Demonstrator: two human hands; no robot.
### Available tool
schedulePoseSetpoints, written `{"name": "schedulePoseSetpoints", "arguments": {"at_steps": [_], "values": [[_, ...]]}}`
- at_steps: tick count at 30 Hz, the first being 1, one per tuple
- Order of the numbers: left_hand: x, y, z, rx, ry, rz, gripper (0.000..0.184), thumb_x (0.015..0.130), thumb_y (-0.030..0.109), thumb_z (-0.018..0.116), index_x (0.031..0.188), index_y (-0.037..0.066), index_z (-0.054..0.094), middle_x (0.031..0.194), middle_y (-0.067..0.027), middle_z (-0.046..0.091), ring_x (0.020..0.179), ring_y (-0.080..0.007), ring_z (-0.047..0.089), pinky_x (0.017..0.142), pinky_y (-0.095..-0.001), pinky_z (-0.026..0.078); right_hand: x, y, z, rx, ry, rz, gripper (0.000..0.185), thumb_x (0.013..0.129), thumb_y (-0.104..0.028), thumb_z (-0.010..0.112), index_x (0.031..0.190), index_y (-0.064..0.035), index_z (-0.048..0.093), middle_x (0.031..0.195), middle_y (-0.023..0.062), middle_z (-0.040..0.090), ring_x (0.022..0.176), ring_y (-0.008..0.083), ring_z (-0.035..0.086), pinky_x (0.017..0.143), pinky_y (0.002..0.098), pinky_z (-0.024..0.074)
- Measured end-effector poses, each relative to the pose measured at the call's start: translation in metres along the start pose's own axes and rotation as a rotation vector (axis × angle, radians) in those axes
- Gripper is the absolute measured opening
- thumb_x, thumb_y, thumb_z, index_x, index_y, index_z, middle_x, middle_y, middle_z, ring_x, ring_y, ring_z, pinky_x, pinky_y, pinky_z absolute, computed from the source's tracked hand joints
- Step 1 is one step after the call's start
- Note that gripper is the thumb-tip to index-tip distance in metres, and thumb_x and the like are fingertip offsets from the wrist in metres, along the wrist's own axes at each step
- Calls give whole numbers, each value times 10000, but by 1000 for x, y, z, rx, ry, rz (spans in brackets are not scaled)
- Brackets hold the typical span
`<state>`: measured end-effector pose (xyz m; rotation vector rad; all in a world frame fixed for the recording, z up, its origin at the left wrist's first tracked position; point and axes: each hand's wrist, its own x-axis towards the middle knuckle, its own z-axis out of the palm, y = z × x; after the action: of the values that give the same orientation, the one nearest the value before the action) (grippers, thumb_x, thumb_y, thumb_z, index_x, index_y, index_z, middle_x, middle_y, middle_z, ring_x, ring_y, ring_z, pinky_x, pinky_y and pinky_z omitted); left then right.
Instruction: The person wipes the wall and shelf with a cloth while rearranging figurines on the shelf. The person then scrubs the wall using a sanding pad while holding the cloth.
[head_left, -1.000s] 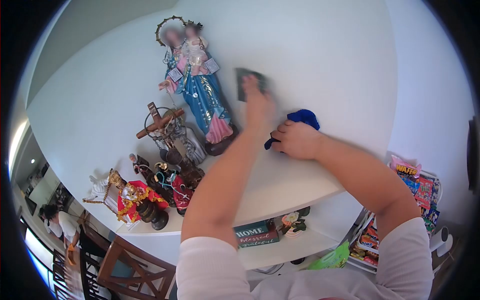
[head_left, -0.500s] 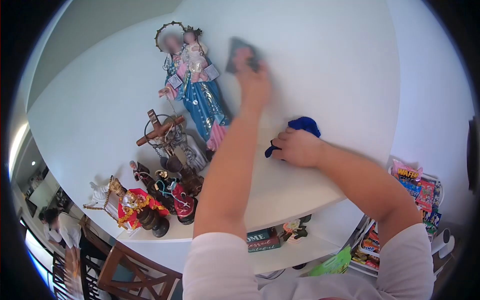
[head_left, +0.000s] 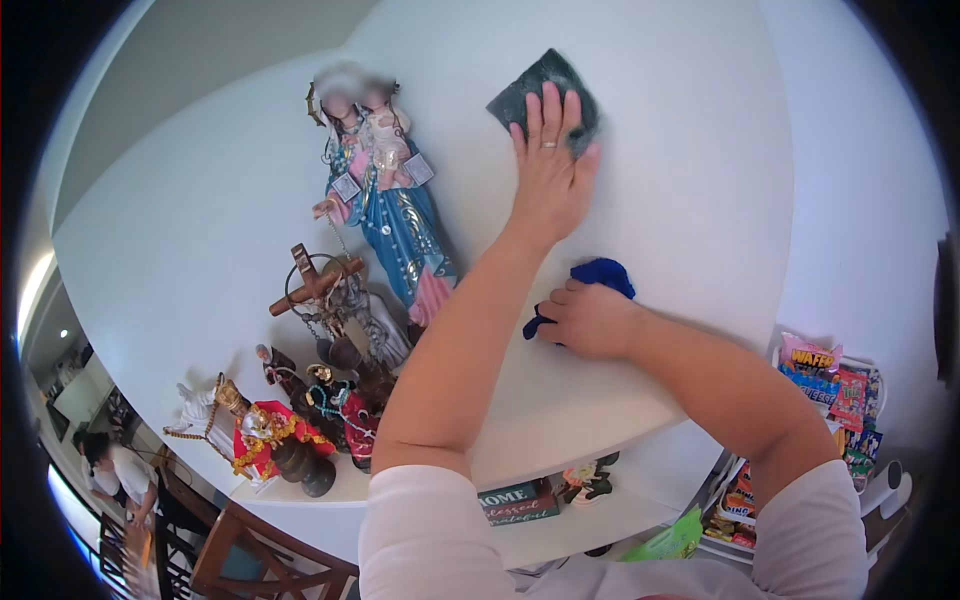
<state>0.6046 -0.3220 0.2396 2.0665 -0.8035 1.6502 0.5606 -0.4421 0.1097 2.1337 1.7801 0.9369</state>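
My left hand lies flat with spread fingers on a dark green pad, pressing it to the white wall. Lower right, my right hand is closed round a bunched blue cloth on the white shelf top. Left of my left forearm stands a tall statue in a blue robe, carrying a child figure. Below it are a wooden cross, a small figure in red with yellow garlands and several other figurines.
Under the shelf top are a HOME sign and artificial flowers. A rack of snack packets stands at the right. A brown chair is at lower left, and another person is beyond it.
My left hand has moved with the green pad up and to the right along the wall, away from the statue. My right hand stays on the cloth. The view has shifted slightly.
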Motion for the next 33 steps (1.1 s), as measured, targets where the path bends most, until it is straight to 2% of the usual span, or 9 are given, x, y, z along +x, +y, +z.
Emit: {"name": "schedulePoseSetpoints", "arguments": {"at_steps": [4, 12, 15, 16, 21, 23, 25, 29, 33], "values": [[3, -44, -20, -45, 105, -360, 697, 942, 422, 387, 1453, 9, 157, 1528, -207, 73, 1409, -395, 34, 1103, -566, 59, -3, -1, 6, 2, 47, 5, 190, 814, -178, 519, 927, -124, 662, 970, 44, 588, 970, 201, 559, 854, 325, 433], [-89, -15, -35, -48, -260, -162, 605, 949, 354, 396, 1418, -7, 272, 1475, -252, 221, 1374, -405, 198, 1091, -436, 246, -12, 7, 7, -159, 127, -167, 165, 746, -203, 565, 871, -148, 658, 962, 19, 596, 967, 180, 564, 840, 325, 408], [-72, 27, -64, -210, -432, -787, 558, 956, 347, 378, 1369, -26, 341, 1397, -267, 363, 1321, -382, 327, 1042, -447, 308, -3, 33, -28, -397, 121, -145, 96, 742, -166, 546, 786, -139, 628, 867, 20, 597, 888, 183, 582, 737, 350, 442], [-78, 26, -59, -209, -400, -890, 534, 962, 375, 367, 1306, -32, 405, 1256, -241, 522, 1196, -355, 475, 985, -423, 364, 7, 52, -50, -306, 125, 16, 94, 750, -138, 529, 777, -123, 617, 875, 45, 599, 858, 212, 593, 707, 367, 459], [-115, 34, -59, -809, 191, -1334, 525, 975, 417, 337, 1268, -5, 448, 1195, -134, 532, 1107, -238, 490, 950, -363, 371, 61, 120, -176, -711, 689, 510, 306, 829, -122, 516, 1128, -123, 582, 1136, 58, 609, 1026, 245, 569, 818, 433, 450], [-131, 11, -50, -949, 359, -1389, 512, 977, 417, 336, 1263, 9, 454, 1217, -118, 520, 1121, -228, 477, 949, -371, 369, 89, 155, -171, -506, 560, 733, 755, 762, -375, 679, 1374, -61, 366, 1427, 153, 359, 1334, 318, 291, 1076, 499, 237], [-129, 14, -62, -973, 421, -1413, 512, 979, 417, 335, 1257, 5, 455, 1207, -113, 525, 1097, -231, 488, 944, -364, 372, 106, 117, -139, -678, 565, 605, 373, 863, -152, 509, 1235, -142, 523, 1249, 59, 546, 1124, 248, 522, 925, 438, 408], [-138, -4, -66, -1084, 463, -1210, 528, 979, 414, 338, 1233, -34, 453, 1172, -131, 533, 1055, -238, 504, 933, -351, 380, 95, 54, -36, -627, 306, 250, 430, 870, -174, 494, 1300, -155, 485, 1281, 28, 521, 1193, 250, 465, 1044, 415, 330], [-148, -18, -56, -855, 317, -1319, 537, 980, 407, 337, 1186, -73, 461, 1141, -165, 537, 1036, -250, 512, 908, -360, 395, 88, 82, -75, -606, 81, 95, 322, 872, -186, 499, 1187, -210, 567, 1309, -5, 504, 1220, 187, 451, 1023, 447, 332]]}}
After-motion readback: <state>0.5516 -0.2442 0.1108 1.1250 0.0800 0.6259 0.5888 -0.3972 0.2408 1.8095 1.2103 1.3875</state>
